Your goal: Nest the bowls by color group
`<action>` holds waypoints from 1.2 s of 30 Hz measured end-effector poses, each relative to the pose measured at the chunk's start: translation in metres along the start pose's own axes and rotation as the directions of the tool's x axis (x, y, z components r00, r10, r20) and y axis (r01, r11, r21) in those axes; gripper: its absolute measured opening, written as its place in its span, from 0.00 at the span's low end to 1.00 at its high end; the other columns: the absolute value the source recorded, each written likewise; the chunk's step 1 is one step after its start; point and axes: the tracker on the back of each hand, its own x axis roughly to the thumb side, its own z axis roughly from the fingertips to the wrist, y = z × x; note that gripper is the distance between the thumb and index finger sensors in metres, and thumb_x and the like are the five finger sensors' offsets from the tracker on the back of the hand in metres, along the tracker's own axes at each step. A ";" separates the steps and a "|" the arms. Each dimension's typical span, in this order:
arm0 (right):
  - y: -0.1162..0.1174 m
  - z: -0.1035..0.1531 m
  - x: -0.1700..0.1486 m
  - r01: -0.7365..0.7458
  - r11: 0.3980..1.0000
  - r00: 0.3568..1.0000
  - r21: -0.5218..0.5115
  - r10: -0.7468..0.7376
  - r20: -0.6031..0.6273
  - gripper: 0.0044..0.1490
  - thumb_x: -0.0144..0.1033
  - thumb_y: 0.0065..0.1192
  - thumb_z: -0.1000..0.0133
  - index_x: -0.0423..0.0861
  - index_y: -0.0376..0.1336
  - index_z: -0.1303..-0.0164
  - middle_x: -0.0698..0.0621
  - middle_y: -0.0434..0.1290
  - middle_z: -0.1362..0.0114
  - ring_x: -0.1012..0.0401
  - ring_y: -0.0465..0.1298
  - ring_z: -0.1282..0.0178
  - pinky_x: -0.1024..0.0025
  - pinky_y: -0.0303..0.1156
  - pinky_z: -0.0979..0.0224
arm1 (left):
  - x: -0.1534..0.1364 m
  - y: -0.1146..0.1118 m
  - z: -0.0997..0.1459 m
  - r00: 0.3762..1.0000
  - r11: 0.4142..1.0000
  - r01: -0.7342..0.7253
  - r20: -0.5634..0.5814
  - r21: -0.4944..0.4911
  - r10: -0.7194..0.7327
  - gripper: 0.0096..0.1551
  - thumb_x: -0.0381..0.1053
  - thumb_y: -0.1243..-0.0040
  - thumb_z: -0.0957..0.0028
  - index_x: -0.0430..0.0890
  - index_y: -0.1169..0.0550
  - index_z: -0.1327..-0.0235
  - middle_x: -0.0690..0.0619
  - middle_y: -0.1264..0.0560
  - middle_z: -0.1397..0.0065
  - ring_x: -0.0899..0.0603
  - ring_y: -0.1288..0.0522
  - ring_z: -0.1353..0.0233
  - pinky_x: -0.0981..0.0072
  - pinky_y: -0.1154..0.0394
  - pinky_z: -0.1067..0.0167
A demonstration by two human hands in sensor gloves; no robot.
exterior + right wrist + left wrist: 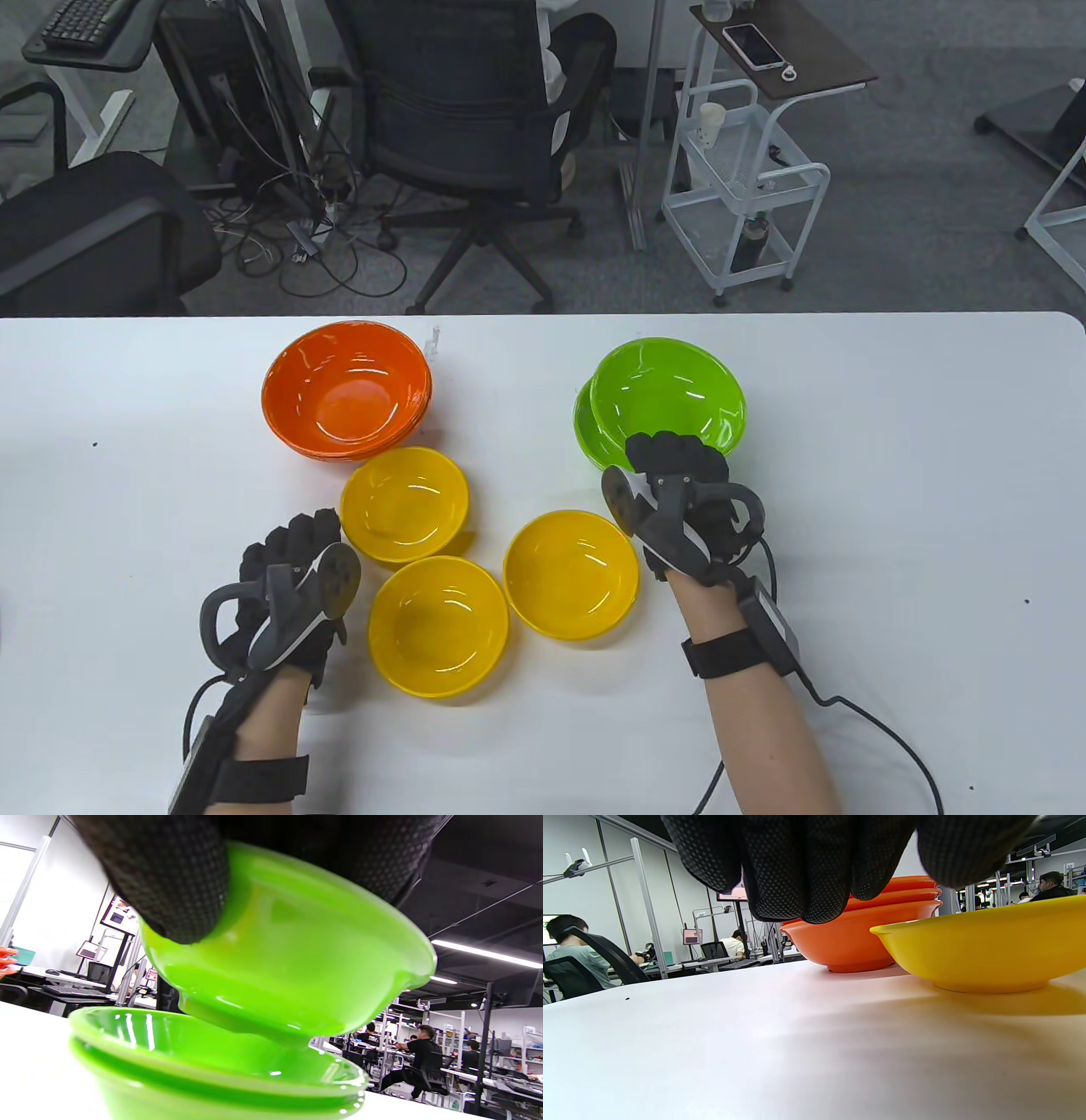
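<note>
My right hand [679, 480] grips the near rim of a green bowl [668, 395] and holds it tilted just above a stack of two nested green bowls [585, 433]. In the right wrist view the held green bowl [288, 955] hangs over the stack [203, 1069], its base dipping into the top one. My left hand [288, 552] hovers low over the table, holding nothing, just left of three separate yellow bowls [405, 504], [438, 626], [571, 573]. A stack of orange bowls [346, 390] sits at the back left; it also shows in the left wrist view [865, 933] behind a yellow bowl [988, 942].
The white table [891, 509] has bare surface to the far left and right. Beyond its far edge stand office chairs [458, 110] and a white cart [738, 170].
</note>
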 end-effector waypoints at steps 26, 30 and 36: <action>0.031 0.000 0.014 -0.024 0.997 1.000 0.077 0.023 0.015 0.23 0.44 0.74 0.58 0.60 0.71 0.52 0.62 0.80 0.46 0.59 0.84 0.43 0.56 0.77 0.37 | 0.000 -0.001 -0.001 1.000 1.000 -0.002 0.003 -0.005 0.002 0.37 0.65 0.41 0.51 0.57 0.27 0.26 0.52 0.22 0.23 0.42 0.20 0.25 0.48 0.28 0.28; 0.031 0.001 0.013 -0.025 0.996 1.000 0.083 0.024 0.013 0.23 0.44 0.74 0.57 0.60 0.72 0.51 0.61 0.81 0.45 0.58 0.84 0.43 0.56 0.77 0.37 | 0.000 -0.001 -0.001 1.000 1.000 0.000 0.003 -0.006 0.000 0.37 0.65 0.41 0.51 0.57 0.27 0.26 0.52 0.22 0.23 0.42 0.20 0.26 0.48 0.28 0.28; 0.031 0.003 0.011 -0.009 0.993 1.000 0.116 0.008 0.010 0.24 0.44 0.72 0.56 0.59 0.72 0.48 0.60 0.81 0.43 0.57 0.83 0.40 0.55 0.76 0.36 | 0.000 -0.001 -0.001 1.000 1.000 -0.002 0.002 -0.005 0.002 0.37 0.65 0.41 0.51 0.57 0.27 0.26 0.52 0.22 0.23 0.42 0.20 0.26 0.48 0.28 0.28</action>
